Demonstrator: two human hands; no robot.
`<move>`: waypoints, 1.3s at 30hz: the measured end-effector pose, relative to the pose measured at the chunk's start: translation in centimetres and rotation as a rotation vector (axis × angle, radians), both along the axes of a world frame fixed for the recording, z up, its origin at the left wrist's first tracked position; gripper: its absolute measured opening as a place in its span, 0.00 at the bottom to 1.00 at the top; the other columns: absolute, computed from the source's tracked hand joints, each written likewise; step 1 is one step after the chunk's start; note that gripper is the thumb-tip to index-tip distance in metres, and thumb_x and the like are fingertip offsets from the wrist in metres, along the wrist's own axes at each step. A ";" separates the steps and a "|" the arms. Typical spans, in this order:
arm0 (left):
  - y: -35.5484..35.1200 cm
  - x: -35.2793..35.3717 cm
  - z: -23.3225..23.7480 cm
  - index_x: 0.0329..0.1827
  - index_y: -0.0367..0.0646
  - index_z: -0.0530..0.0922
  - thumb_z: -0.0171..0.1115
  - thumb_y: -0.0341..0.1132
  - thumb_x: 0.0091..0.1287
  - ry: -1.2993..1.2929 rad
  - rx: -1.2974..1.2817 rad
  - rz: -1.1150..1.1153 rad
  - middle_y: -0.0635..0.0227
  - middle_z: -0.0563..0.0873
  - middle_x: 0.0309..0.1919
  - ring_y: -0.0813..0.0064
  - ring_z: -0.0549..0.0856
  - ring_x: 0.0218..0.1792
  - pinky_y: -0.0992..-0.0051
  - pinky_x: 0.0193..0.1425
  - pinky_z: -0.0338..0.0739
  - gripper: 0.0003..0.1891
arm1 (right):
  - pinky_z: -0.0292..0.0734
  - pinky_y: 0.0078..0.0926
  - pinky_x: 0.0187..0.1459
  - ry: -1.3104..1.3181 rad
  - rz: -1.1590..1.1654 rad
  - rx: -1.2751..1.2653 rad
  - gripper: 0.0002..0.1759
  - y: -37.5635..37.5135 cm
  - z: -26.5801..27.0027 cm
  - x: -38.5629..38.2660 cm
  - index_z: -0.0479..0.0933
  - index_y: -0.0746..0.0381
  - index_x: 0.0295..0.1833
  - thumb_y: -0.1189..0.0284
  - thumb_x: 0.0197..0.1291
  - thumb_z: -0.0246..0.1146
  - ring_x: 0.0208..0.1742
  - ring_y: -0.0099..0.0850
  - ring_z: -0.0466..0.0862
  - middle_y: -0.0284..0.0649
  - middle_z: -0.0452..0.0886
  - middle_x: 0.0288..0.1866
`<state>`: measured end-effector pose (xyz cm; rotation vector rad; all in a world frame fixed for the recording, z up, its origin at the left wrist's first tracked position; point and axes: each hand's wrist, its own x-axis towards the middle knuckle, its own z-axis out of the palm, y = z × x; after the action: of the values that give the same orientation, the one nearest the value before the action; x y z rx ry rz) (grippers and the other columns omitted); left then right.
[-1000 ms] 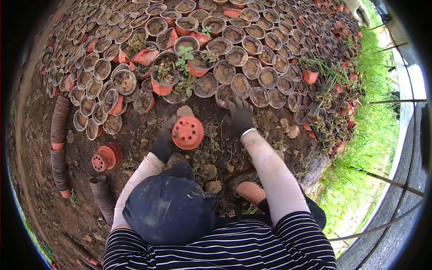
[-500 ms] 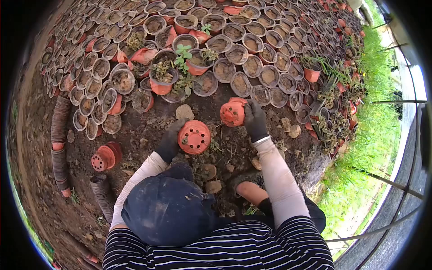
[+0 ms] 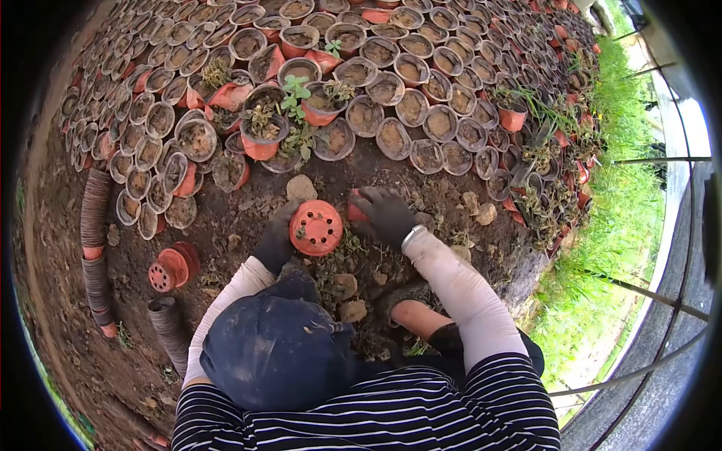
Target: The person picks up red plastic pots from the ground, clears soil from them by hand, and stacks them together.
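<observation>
My left hand [image 3: 277, 234], in a dark glove, is closed on the left side of a reddish plastic pot [image 3: 316, 228]. The pot's base, with a ring of drain holes, faces the camera. Close to its right, my right hand [image 3: 386, 216] is wrapped round a second reddish pot [image 3: 356, 207], most of which the gloved fingers cover. Under both hands is bare brown soil with clods, and a flat stone [image 3: 301, 188] lies just beyond the left hand.
Rows of soil-filled pots [image 3: 392, 140] cover the ground ahead. At the left lie a few nested red pots [image 3: 174, 267], a stack of dark pots [image 3: 170, 328] and a long pot stack [image 3: 94, 218]. Grass [image 3: 602, 248] and a metal-framed side border the right.
My right hand has swung left and slightly down with its pot, close to the pot in my left hand. The left hand keeps its hold. The view has shifted slightly.
</observation>
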<state>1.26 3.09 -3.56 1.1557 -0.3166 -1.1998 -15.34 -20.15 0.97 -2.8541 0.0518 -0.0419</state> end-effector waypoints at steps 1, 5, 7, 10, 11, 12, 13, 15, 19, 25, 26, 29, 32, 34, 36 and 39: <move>-0.1 0.0 0.0 0.66 0.36 0.69 0.52 0.36 0.74 0.014 0.003 -0.001 0.57 0.77 0.61 0.66 0.80 0.57 0.65 0.60 0.79 0.20 | 0.73 0.45 0.53 0.237 -0.025 -0.037 0.23 -0.1 1.3 1.2 0.76 0.56 0.54 0.56 0.56 0.65 0.56 0.46 0.77 0.48 0.75 0.56; -0.4 0.1 0.2 0.65 0.37 0.70 0.50 0.39 0.75 -0.124 0.052 -0.015 0.57 0.78 0.59 0.66 0.81 0.56 0.65 0.59 0.79 0.20 | 0.73 0.47 0.55 0.724 -0.115 -0.084 0.26 -0.8 1.5 5.6 0.75 0.54 0.54 0.55 0.51 0.68 0.56 0.46 0.78 0.49 0.75 0.55; -0.6 0.0 2.2 0.64 0.38 0.71 0.49 0.40 0.75 -0.027 0.047 0.038 0.57 0.79 0.59 0.66 0.81 0.56 0.65 0.59 0.80 0.20 | 0.75 0.45 0.53 0.776 -0.197 0.035 0.23 -0.5 -0.6 5.7 0.77 0.54 0.50 0.58 0.48 0.67 0.53 0.47 0.80 0.50 0.79 0.50; -0.1 0.0 2.1 0.64 0.39 0.72 0.49 0.43 0.75 -0.225 0.032 0.004 0.57 0.79 0.58 0.67 0.81 0.55 0.65 0.57 0.81 0.21 | 0.77 0.42 0.51 0.713 -0.193 0.095 0.22 -0.5 -1.7 4.9 0.79 0.56 0.48 0.58 0.48 0.67 0.49 0.47 0.82 0.49 0.80 0.47; -0.1 0.0 1.9 0.64 0.39 0.71 0.49 0.43 0.75 -0.101 0.017 0.041 0.57 0.79 0.59 0.67 0.81 0.56 0.65 0.58 0.80 0.21 | 0.77 0.41 0.50 0.611 -0.272 0.176 0.20 -0.7 -1.7 4.2 0.80 0.57 0.46 0.58 0.48 0.67 0.48 0.47 0.82 0.48 0.80 0.45; -0.2 0.0 1.9 0.64 0.38 0.71 0.49 0.43 0.75 0.023 0.002 0.075 0.58 0.78 0.59 0.67 0.81 0.56 0.65 0.58 0.80 0.21 | 0.77 0.41 0.49 0.507 -0.351 0.255 0.19 -1.1 -1.4 3.3 0.80 0.58 0.44 0.58 0.48 0.67 0.46 0.47 0.82 0.47 0.81 0.43; -0.2 0.0 1.6 0.65 0.38 0.71 0.49 0.43 0.75 0.085 0.002 0.084 0.58 0.78 0.59 0.67 0.81 0.56 0.65 0.58 0.80 0.22 | 0.78 0.40 0.48 0.403 -0.429 0.332 0.18 -1.7 -1.0 2.3 0.81 0.59 0.42 0.59 0.48 0.68 0.44 0.47 0.83 0.46 0.81 0.41; -0.1 0.0 0.1 0.65 0.38 0.71 0.50 0.44 0.75 0.143 0.017 0.081 0.58 0.78 0.60 0.67 0.80 0.56 0.65 0.59 0.79 0.22 | 0.78 0.38 0.47 0.123 -0.527 0.469 0.16 -3.6 -0.6 -0.3 0.82 0.59 0.38 0.59 0.48 0.68 0.43 0.45 0.83 0.45 0.82 0.38; -0.6 -0.1 0.2 0.66 0.38 0.70 0.48 0.45 0.76 0.120 -0.004 0.036 0.58 0.77 0.60 0.67 0.79 0.58 0.65 0.61 0.78 0.23 | 0.76 0.32 0.46 -0.207 -0.930 0.688 0.11 -7.0 2.8 -6.7 0.83 0.61 0.34 0.66 0.46 0.70 0.38 0.40 0.83 0.45 0.84 0.36; -0.3 -1.0 -0.8 0.69 0.38 0.65 0.47 0.44 0.76 -0.016 -0.024 -0.040 0.58 0.76 0.62 0.65 0.77 0.60 0.65 0.63 0.78 0.24 | 0.74 0.24 0.50 -0.210 -0.838 0.200 0.07 -11.4 1.7 -17.7 0.82 0.67 0.36 0.74 0.54 0.65 0.42 0.25 0.80 0.37 0.83 0.40; -0.7 -0.9 -0.5 0.69 0.39 0.65 0.47 0.44 0.76 0.035 -0.044 -0.057 0.57 0.75 0.62 0.65 0.77 0.61 0.64 0.63 0.77 0.24 | 0.74 0.24 0.50 -0.332 -0.904 0.330 0.06 -12.0 1.9 -18.9 0.82 0.66 0.35 0.74 0.54 0.66 0.42 0.25 0.80 0.37 0.83 0.40; -0.3 -1.2 0.0 0.69 0.39 0.65 0.48 0.42 0.76 -0.103 -0.012 -0.103 0.57 0.74 0.63 0.64 0.76 0.63 0.63 0.65 0.76 0.23 | 0.73 0.27 0.52 -0.646 -1.092 0.666 0.06 -11.9 6.1 -17.7 0.81 0.65 0.36 0.74 0.54 0.67 0.44 0.27 0.80 0.36 0.82 0.39; -0.7 -0.7 -1.2 0.69 0.39 0.65 0.51 0.40 0.75 -0.130 0.018 -0.110 0.57 0.74 0.64 0.63 0.75 0.63 0.62 0.66 0.74 0.23 | 0.74 0.32 0.46 -0.153 -1.055 0.468 0.07 -15.4 2.0 -21.2 0.81 0.67 0.35 0.74 0.51 0.66 0.42 0.31 0.80 0.38 0.82 0.41; -2.0 -0.5 -2.7 0.69 0.39 0.65 0.53 0.38 0.74 0.836 -0.101 0.092 0.57 0.74 0.64 0.63 0.76 0.63 0.61 0.67 0.74 0.23 | 0.74 0.32 0.50 -0.383 -0.917 0.333 0.09 -16.6 3.7 -18.9 0.81 0.67 0.39 0.74 0.54 0.65 0.46 0.32 0.81 0.39 0.82 0.44; -0.4 -1.4 -2.9 0.69 0.40 0.65 0.54 0.39 0.73 -0.027 -0.070 -0.118 0.57 0.73 0.65 0.62 0.76 0.63 0.61 0.67 0.74 0.24 | 0.74 0.31 0.53 -0.652 -1.015 0.682 0.09 -14.4 7.4 -15.2 0.82 0.66 0.40 0.74 0.54 0.65 0.48 0.33 0.81 0.41 0.82 0.46; -1.2 -0.7 -0.1 0.70 0.39 0.62 0.55 0.39 0.73 -0.168 0.000 -0.114 0.55 0.72 0.65 0.60 0.75 0.63 0.61 0.68 0.72 0.26 | 0.70 0.31 0.59 -0.532 -0.968 0.595 0.09 -14.5 4.8 -13.2 0.82 0.66 0.40 0.73 0.55 0.67 0.57 0.35 0.78 0.45 0.81 0.53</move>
<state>0.55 1.86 -3.70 1.2549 -0.5154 -1.2036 -28.58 -34.64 5.78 -1.9059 1.0958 -0.8084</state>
